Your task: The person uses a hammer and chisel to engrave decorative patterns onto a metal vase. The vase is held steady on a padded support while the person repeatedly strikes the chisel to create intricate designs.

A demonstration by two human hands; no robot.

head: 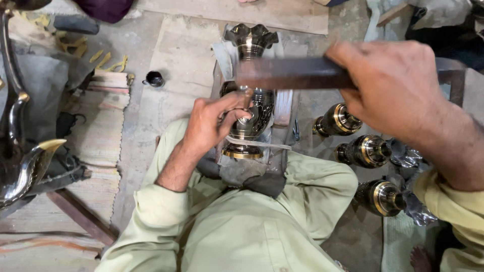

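Between the seated person's knees, on a grey pad on the concrete floor [186, 55], lay a dark metal vase [250, 108] with brass bands, its scalloped mouth pointing away and its brass-ringed foot toward the lap. Left hand [212, 123] rested against the vase's belly, fingers pinched narrow around a thin chisel-like tool [247, 96] whose tip met the engraved surface. Right hand [390, 88] was raised above the vase, closed in a full grip on the end of a flat dark metal bar [290, 73] held level, blurred, just over the head of the thin tool; whether bar and tool touched could not be told. Pale green sleeves and trousers [242, 226] filled the lower frame. To the right, three similar dark-and-brass pieces [365, 151] lay on their sides in a loose row, near crumpled silvery wrapping [416, 209]. Farther left, a small dark cup [154, 78] stood on the floor, well apart from the vase. At far left stood a curved dark metal spout [25, 166] with brass tip, beside a striped woven mat [103, 131].
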